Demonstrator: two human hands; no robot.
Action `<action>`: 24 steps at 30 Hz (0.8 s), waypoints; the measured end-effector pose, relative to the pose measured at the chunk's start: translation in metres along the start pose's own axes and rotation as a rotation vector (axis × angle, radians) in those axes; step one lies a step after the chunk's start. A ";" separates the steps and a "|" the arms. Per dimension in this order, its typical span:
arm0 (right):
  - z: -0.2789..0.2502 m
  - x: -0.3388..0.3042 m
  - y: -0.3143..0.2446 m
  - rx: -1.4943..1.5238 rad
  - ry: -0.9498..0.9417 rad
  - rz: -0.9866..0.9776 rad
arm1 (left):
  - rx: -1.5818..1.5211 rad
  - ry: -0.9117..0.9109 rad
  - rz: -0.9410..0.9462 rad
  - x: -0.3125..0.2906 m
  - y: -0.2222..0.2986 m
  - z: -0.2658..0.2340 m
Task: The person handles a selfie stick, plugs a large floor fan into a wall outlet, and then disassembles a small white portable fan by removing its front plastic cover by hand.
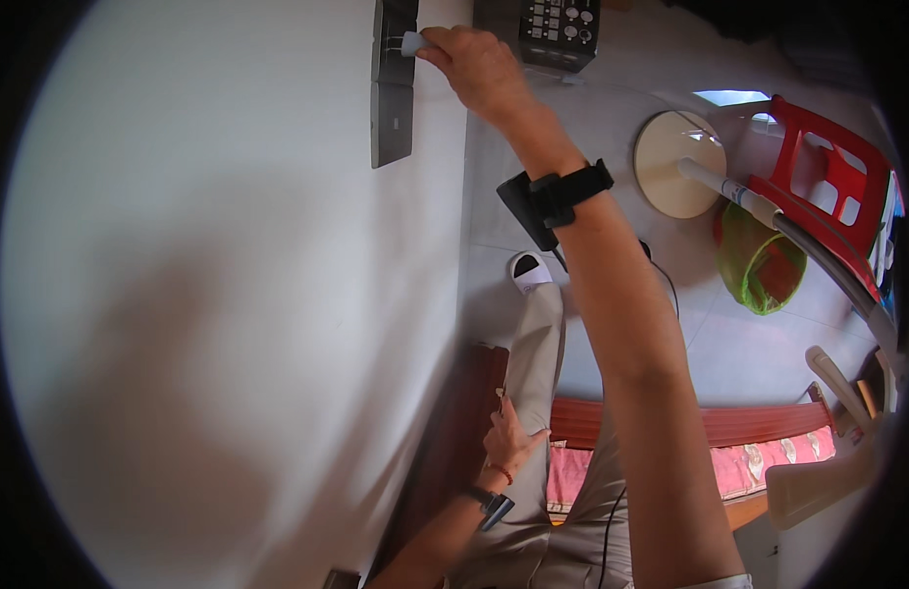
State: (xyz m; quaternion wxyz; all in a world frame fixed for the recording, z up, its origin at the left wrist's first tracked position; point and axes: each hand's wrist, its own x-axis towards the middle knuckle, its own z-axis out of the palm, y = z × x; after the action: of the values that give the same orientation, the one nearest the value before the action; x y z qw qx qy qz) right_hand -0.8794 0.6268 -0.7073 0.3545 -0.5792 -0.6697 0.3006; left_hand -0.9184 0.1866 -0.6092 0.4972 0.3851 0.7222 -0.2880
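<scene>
My right hand (479,71) reaches up along the white wall and pinches a pale grey-blue plug (412,44) between thumb and fingers. The plug's thin metal pins show at the face of a dark grey wall socket panel (394,59); how deep they sit in it, I cannot tell. Another dark panel (392,123) lies just below. Low in the picture my left hand (510,442) rests beside my trouser leg (533,373), thumb and forefinger apart, near the reddish-brown wooden edge (492,368) of a seat. Its other fingers are partly hidden.
On the right are a round cream base with a pole (680,162), a red plastic stool (832,167) and a green-rimmed bin (762,270). A black box with printed pictures (561,29) stands at the top. Beneath me is a wooden bench with a pink cushion (749,469).
</scene>
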 end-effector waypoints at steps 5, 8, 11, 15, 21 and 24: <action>-0.007 0.003 0.001 -0.080 -0.043 -0.100 | -0.032 -0.012 0.013 0.000 0.000 -0.003; -0.005 0.008 0.004 -0.084 -0.044 -0.164 | -0.044 -0.025 0.023 0.003 -0.002 -0.002; -0.001 0.011 0.001 -0.017 0.033 -0.315 | 0.007 0.096 0.099 0.004 -0.008 0.010; -0.005 0.007 0.001 -0.013 -0.038 -0.248 | 0.001 0.061 0.092 0.005 -0.003 0.012; -0.004 0.006 -0.008 0.046 0.010 -0.179 | -0.039 0.070 0.152 -0.002 -0.008 -0.003; -0.012 0.016 -0.012 -0.120 -0.265 -0.119 | -0.043 0.066 0.181 0.005 -0.007 -0.003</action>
State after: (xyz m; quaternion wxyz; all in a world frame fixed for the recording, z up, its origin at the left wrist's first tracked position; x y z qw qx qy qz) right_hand -0.8779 0.6410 -0.6890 0.2450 -0.5137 -0.7606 0.3123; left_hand -0.9263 0.1865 -0.6129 0.5052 0.4475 0.7064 -0.2133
